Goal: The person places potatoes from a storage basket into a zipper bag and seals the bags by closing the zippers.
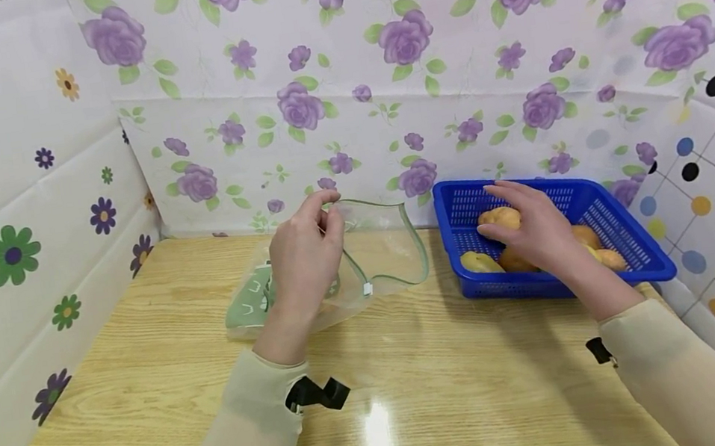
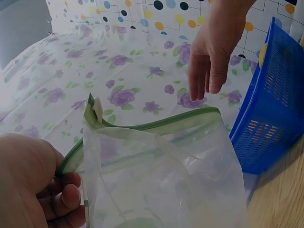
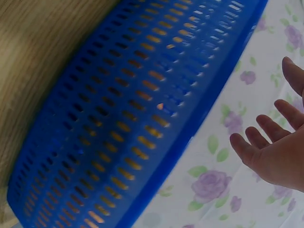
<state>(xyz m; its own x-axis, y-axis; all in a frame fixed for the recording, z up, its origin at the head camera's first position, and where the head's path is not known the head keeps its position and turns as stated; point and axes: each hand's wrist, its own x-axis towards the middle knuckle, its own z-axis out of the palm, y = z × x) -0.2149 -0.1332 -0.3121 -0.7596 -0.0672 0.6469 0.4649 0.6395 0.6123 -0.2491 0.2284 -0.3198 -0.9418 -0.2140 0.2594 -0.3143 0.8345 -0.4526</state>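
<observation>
My left hand [image 1: 307,254] pinches the green zipper rim of a clear plastic bag [image 1: 383,248] and holds its mouth up off the wooden table. In the left wrist view my left hand's fingers [image 2: 57,199] curl round that rim, and the bag [image 2: 161,175] gapes toward the basket. My right hand [image 1: 532,228] hovers over a blue plastic basket [image 1: 646,266] with straight fingers, at or just above a potato [image 1: 499,218]. Whether it touches the potato I cannot tell. The right wrist view shows my right hand [image 3: 273,154] spread and holding nothing beside the basket wall [image 3: 142,118].
Several potatoes [image 1: 479,262] lie in the basket, which stands at the table's back right by the dotted wall. A green printed patch [image 1: 247,304] shows at the bag's lower left. Flowered panels close off the left, back and right. The wooden table [image 1: 419,381] stretches in front.
</observation>
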